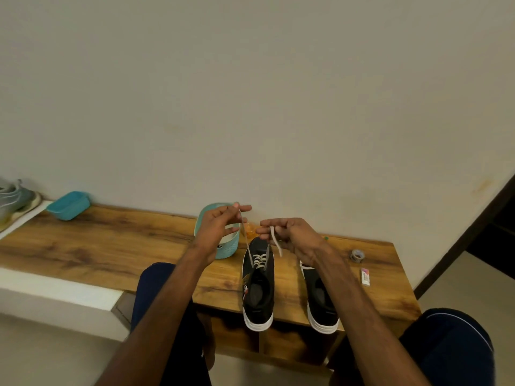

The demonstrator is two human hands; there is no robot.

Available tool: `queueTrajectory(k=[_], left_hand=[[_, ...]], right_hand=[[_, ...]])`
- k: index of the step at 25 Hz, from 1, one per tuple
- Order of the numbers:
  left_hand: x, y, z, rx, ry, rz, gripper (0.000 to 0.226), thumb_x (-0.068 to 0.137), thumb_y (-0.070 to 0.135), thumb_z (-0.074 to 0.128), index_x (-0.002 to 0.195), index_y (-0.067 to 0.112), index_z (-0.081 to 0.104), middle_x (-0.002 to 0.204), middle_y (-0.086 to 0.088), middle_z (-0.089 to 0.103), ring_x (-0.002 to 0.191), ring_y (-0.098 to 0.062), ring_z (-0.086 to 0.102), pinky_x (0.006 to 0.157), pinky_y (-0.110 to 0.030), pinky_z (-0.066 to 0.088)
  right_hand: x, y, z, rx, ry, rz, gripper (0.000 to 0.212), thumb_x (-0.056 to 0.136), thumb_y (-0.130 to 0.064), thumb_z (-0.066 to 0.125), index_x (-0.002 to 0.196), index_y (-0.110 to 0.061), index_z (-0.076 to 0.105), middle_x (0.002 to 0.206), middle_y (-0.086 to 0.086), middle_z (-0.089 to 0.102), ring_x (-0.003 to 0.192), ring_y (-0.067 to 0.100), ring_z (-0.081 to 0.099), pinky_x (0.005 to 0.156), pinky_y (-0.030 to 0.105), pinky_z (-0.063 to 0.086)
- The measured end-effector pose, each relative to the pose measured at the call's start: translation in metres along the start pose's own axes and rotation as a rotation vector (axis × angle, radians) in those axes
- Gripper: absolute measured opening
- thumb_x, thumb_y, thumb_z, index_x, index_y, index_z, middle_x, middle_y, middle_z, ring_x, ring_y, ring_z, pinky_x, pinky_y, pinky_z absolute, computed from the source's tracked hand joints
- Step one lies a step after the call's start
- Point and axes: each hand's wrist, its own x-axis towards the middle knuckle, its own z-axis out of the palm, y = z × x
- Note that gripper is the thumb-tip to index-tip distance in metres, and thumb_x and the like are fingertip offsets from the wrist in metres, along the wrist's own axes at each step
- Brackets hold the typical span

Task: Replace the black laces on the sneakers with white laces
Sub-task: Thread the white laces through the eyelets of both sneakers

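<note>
So, fingers (245, 208) of the left hand (217, 227) pinch one end of the white lace (259, 260) and the right hand (295, 236) pinches the other, both ends held up above the sneaker (257, 291). The lace is crossed through the toe-end eyelets of that black sneaker, which sits on the wooden worktop (111, 246) beside its pair (320, 299). A teal basket (231, 247) sits just behind the left wrist.
</note>
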Motion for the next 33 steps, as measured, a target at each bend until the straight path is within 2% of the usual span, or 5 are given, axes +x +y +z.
queueTrajectory(k=[3,9,12,17,33], left_hand=[[0.001,-0.006,0.009,0.022,-0.010,0.079,0.022,0.098,0.023,0.057,0.100,0.007,0.072,0.107,-0.001,0.075,0.098,-0.019,0.068,0.086,-0.029,0.054],[0.004,-0.005,0.017,0.172,0.016,0.226,0.024,0.087,0.004,0.070,0.111,0.009,0.072,0.103,0.000,0.076,0.099,-0.014,0.069,0.087,-0.024,0.053],[0.009,0.003,0.022,0.177,0.039,0.268,0.029,0.088,0.006,0.069,0.117,0.011,0.069,0.098,-0.002,0.076,0.093,-0.018,0.071,0.085,-0.030,0.058],[0.012,0.010,0.034,0.028,0.124,0.305,0.039,0.091,0.006,0.067,0.129,0.009,0.057,0.099,-0.007,0.076,0.088,-0.021,0.073,0.082,-0.030,0.059],[0.016,0.018,0.046,0.121,0.303,0.276,0.020,0.077,0.009,0.081,0.096,0.008,0.075,0.083,-0.002,0.076,0.080,-0.008,0.072,0.071,-0.014,0.054]], right_hand=[[-0.006,0.007,0.005,-0.066,0.106,-0.106,0.027,0.097,0.009,0.045,0.107,0.002,0.069,0.090,0.011,0.076,0.084,0.018,0.074,0.074,0.026,0.059],[0.000,0.008,0.012,-0.434,0.409,-0.327,0.027,0.101,-0.030,0.053,0.091,-0.018,0.076,0.081,-0.013,0.069,0.074,0.003,0.062,0.073,0.033,0.056],[0.006,0.001,0.014,-0.510,0.447,-0.398,0.026,0.102,-0.025,0.053,0.095,-0.020,0.077,0.096,-0.011,0.068,0.091,0.002,0.059,0.081,0.026,0.049],[0.008,-0.005,0.012,-0.368,0.505,-0.478,0.015,0.096,-0.013,0.061,0.104,-0.013,0.075,0.082,-0.001,0.075,0.079,0.004,0.071,0.071,0.011,0.049],[0.012,-0.019,0.012,-0.248,0.566,-0.480,0.009,0.084,-0.013,0.077,0.093,-0.012,0.077,0.084,-0.001,0.075,0.081,0.010,0.070,0.079,0.025,0.057]])
